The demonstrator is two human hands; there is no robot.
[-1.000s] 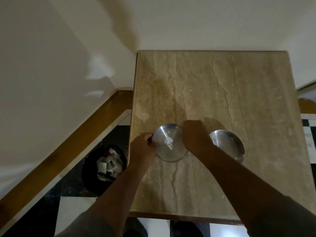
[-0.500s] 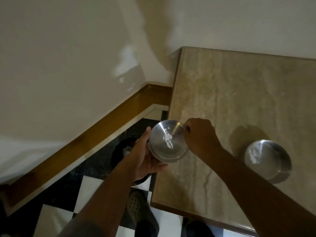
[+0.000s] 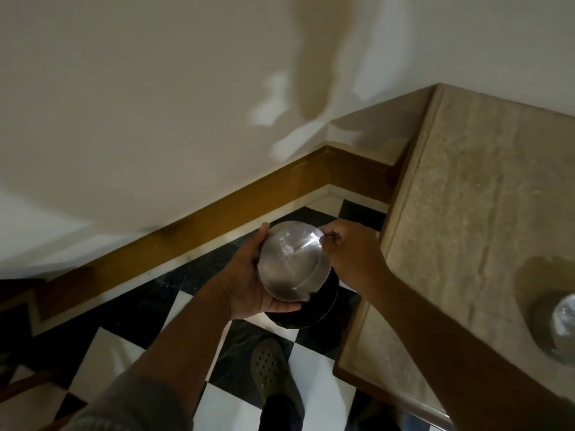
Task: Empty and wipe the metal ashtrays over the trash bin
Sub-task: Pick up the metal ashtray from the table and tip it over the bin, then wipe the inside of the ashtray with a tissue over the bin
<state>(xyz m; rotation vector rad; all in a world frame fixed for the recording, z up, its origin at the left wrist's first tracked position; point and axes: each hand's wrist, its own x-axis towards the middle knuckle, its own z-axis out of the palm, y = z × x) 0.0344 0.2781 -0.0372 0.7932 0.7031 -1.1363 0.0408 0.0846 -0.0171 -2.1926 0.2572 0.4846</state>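
1. Ashtray (image 3: 291,262), round and of brushed metal, was seen in the head view held in the air beside the left edge of the stone table (image 3: 466,231), clear of the tabletop. It was tilted, its open face turned up towards the camera.
2. A small white patch of residue was noted near the middle of its inner surface; what the patch was could not be told.
3. Left hand (image 3: 249,281) was recorded cupped round the ashtray's left and lower rim, palm against the wall, fingertips at the upper edge and thumb under the lower edge.
4. Right hand (image 3: 348,253) was seen curled, its fingertips pinched on the ashtray's right rim. Whether anything else was held in that hand could not be told.
5. Trash bin (image 3: 306,315), black and round, was observed on the floor directly below the ashtray, just beside the table's side. Most of its mouth was hidden by the ashtray and the hands, so its contents were not seen.
6. A second ashtray (image 3: 564,325) was noted standing on the tabletop at the right frame edge, well apart from the hands and partly cut off by the frame.
7. Floor (image 3: 102,359) was recorded as black and white checkered tile, bordered by a brown wooden skirting board (image 3: 186,231) along a pale wall.
8. A perforated shoe (image 3: 270,368) was seen on the tiles below the bin.
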